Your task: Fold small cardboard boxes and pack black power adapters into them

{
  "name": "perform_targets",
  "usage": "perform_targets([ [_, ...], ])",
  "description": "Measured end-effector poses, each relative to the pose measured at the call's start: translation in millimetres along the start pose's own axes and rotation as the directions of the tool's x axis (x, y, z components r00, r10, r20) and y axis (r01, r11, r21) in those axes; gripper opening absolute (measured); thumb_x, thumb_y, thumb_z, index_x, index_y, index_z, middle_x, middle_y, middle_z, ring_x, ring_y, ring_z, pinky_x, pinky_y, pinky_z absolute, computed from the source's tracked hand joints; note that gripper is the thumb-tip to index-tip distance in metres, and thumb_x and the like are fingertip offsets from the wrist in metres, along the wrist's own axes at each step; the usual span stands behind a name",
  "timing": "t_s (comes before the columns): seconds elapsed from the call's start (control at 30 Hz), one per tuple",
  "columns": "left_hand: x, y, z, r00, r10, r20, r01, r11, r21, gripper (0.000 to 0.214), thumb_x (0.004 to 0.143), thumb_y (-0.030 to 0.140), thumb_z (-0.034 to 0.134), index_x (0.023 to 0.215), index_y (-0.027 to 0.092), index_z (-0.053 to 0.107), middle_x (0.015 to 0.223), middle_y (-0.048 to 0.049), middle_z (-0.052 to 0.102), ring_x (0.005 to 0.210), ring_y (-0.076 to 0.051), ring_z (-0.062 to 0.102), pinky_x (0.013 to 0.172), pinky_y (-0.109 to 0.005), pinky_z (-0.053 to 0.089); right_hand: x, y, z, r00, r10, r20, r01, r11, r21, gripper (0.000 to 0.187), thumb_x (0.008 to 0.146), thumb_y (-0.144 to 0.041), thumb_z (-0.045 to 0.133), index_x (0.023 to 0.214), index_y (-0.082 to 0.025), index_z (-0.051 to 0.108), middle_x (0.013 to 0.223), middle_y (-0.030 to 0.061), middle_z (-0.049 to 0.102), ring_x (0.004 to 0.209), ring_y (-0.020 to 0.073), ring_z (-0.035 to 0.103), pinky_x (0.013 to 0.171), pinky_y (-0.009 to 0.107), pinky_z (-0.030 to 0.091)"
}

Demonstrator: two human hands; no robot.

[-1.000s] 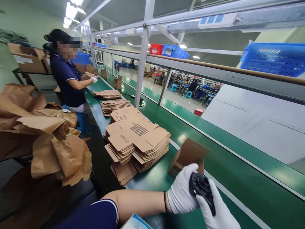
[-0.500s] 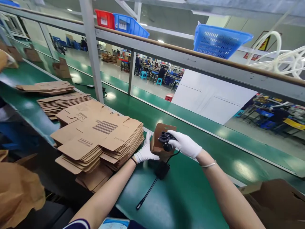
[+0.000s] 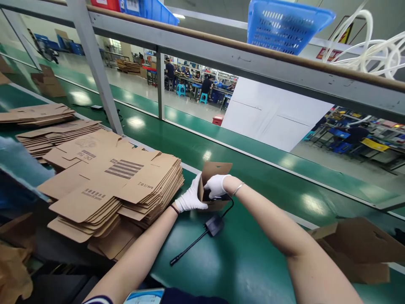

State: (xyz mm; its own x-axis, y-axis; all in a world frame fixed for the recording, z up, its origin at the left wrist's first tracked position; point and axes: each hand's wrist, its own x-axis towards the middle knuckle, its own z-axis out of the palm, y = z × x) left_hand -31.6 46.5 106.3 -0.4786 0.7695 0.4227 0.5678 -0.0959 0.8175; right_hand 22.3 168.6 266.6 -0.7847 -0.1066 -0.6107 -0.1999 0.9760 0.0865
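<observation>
My left hand (image 3: 191, 197), in a white glove, grips the left side of a small open cardboard box (image 3: 216, 169), whose back flap stands up. My right hand (image 3: 217, 185), also gloved, reaches down into this box with its fingers curled over a black pump-like device (image 3: 218, 197). Most of the device is hidden by the hand and the box walls. A black cable runs from the box to a small black block (image 3: 214, 225) on the green surface. From that block a second cord ends in a black plug (image 3: 176, 259) nearer me.
A stack of flat printed cartons (image 3: 110, 169) lies left of my hands, with more stacks (image 3: 63, 134) beyond. An open carton (image 3: 354, 249) stands at right. Behind the green belt (image 3: 253, 185) run a metal post (image 3: 95, 67) and a rail carrying a blue basket (image 3: 284, 25).
My right hand has lowered the black device from the box's opening into the box. The black block and plug have shifted slightly with the cable. The view has tilted down and turned slightly right.
</observation>
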Motion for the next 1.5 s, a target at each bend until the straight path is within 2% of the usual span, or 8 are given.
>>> perform_targets([
  [0.3,-19.3,21.5,2.9,0.953,-0.273,-0.128,0.273,0.962,-0.023,0.129,0.053,0.037,0.082,0.152,0.016,0.001,0.15,-0.0219,0.028,0.14,-0.037,0.033,0.114,-0.055,0.031,-19.0,2.9,47.3,0.949,0.174,-0.263,-0.115,0.967,0.226,0.033,0.093,-0.038,0.05,0.114,-0.02,0.068,0.11,0.0092,0.071,0.097,0.0227,0.066,0.082,0.029,0.047],
  [0.43,-72.7,50.8,19.4,0.838,-0.533,-0.114,0.544,0.831,0.114,0.085,0.068,0.051,0.073,0.138,0.015,0.04,0.13,-0.0181,0.052,0.118,-0.034,0.055,0.099,-0.049,0.046,-65.4,7.4,119.5,0.562,0.624,-0.542,-0.185,0.734,0.654,0.04,0.1,-0.039,0.029,0.095,-0.021,0.064,0.098,0.0081,0.069,0.095,0.0201,0.062,0.084,0.029,0.043],
  [0.6,-89.1,84.2,67.8,0.897,-0.42,0.135,0.321,0.831,0.454,0.075,0.067,0.035,0.076,0.134,0.013,0.049,0.126,-0.022,0.056,0.118,-0.044,0.051,0.099,-0.06,0.039,-48.7,-25.0,209.8,0.776,0.604,-0.182,-0.083,0.384,0.92,0.038,0.095,-0.05,0.038,0.073,-0.021,0.05,0.07,0.0024,0.058,0.064,0.0166,0.056,0.066,0.029,0.045],
  [0.83,-72.3,92.9,81.7,0.859,-0.401,0.319,0.377,0.916,0.135,0.044,0.1,0.051,0.023,0.102,0.017,0.051,0.078,-0.003,0.066,0.061,-0.017,0.064,0.057,-0.027,0.051,-57.9,-62.6,225.9,0.821,0.454,-0.345,0.457,-0.164,0.874,0.064,0.073,-0.075,0.061,0.104,-0.02,0.058,0.075,0.0012,0.061,0.061,0.0153,0.055,0.056,0.028,0.046],
  [0.97,-52.5,112.6,56.5,0.927,-0.302,0.225,0.24,0.934,0.264,0.053,0.094,0.064,0.029,0.082,0.018,0.052,0.071,-0.0047,0.061,0.068,-0.023,0.065,0.066,-0.035,0.051,-90.1,-51.4,190.6,0.861,0.397,-0.318,0.252,0.21,0.945,0.039,0.078,-0.056,0.065,0.093,-0.02,0.066,0.084,0.0048,0.069,0.076,0.0226,0.064,0.071,0.035,0.051],
  [1.17,28.0,123.4,10.9,0.925,0.007,0.38,-0.294,0.647,0.704,0.066,0.063,0.036,0.08,0.121,0.014,0.057,0.123,-0.0186,0.061,0.113,-0.036,0.058,0.093,-0.044,0.044,-143.8,-12.8,138.8,0.501,0.661,-0.558,-0.604,0.729,0.322,0.037,0.09,-0.024,0.049,0.125,-0.022,0.062,0.11,0.014,0.069,0.083,0.027,0.065,0.066,0.034,0.051],
  [1.4,43.9,98.4,23.1,0.896,-0.071,0.439,-0.304,0.622,0.722,0.016,0.069,0.031,0.073,0.074,0.016,0.069,0.079,-0.0135,0.072,0.088,-0.033,0.065,0.085,-0.045,0.042,-112.0,22.0,118.8,0.635,-0.239,-0.734,0.181,0.97,-0.159,0.041,0.096,-0.015,0.038,0.131,-0.026,0.057,0.133,0.0101,0.06,0.115,0.0228,0.058,0.1,0.043,0.048],
  [1.5,38.9,95.7,23.2,0.917,-0.012,0.398,-0.295,0.652,0.698,0.022,0.072,0.031,0.069,0.088,0.016,0.071,0.095,-0.0143,0.073,0.103,-0.033,0.061,0.09,-0.043,0.041,-79.5,23.4,115.3,0.652,-0.203,-0.73,0.341,0.939,0.044,0.041,0.092,-0.025,0.053,0.133,-0.02,0.054,0.133,0.0129,0.06,0.121,0.0226,0.056,0.101,0.038,0.047],
])
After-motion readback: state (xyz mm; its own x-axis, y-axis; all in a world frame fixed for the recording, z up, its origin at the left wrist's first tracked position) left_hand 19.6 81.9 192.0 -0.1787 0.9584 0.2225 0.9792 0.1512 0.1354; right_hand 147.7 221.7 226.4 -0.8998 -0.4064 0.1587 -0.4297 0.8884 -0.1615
